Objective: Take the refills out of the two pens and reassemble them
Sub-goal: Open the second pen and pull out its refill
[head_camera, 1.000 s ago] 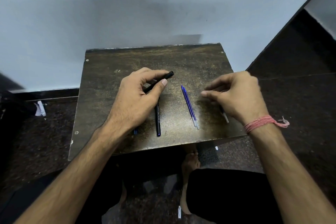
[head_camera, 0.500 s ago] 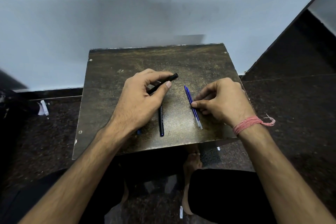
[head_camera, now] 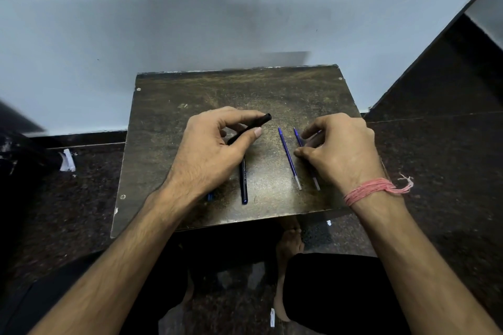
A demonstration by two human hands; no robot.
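Left hand (head_camera: 206, 149) has a black barrel (head_camera: 251, 128) pinched between thumb and curled fingers, its open end poking out to the far right, lifted at a slant over the counter (head_camera: 190, 90). That grip is clamped firmly on the barrel. Just below it, a second black barrel (head_camera: 243, 182) lies flat, pointing near to far, its far end tucked under the left hand. A bit of blue (head_camera: 210, 196) peeks out beneath the left wrist; too little shows to say what it is.

Over on the right, two blue refills lie side by side, nearly parallel, slanting from far left to near right. The left refill (head_camera: 289, 158) sits free on the counter, touched by nobody. The right refill (head_camera: 315, 182) runs under the right hand (head_camera: 343, 149), whose curled fingertips press down on it at the middle, thumb and forefinger closed around it. A pink thread band (head_camera: 373, 189) circles the right wrist. Beyond the counter's near edge, a bare foot (head_camera: 290, 242) rests on the dark floor (head_camera: 449, 171).
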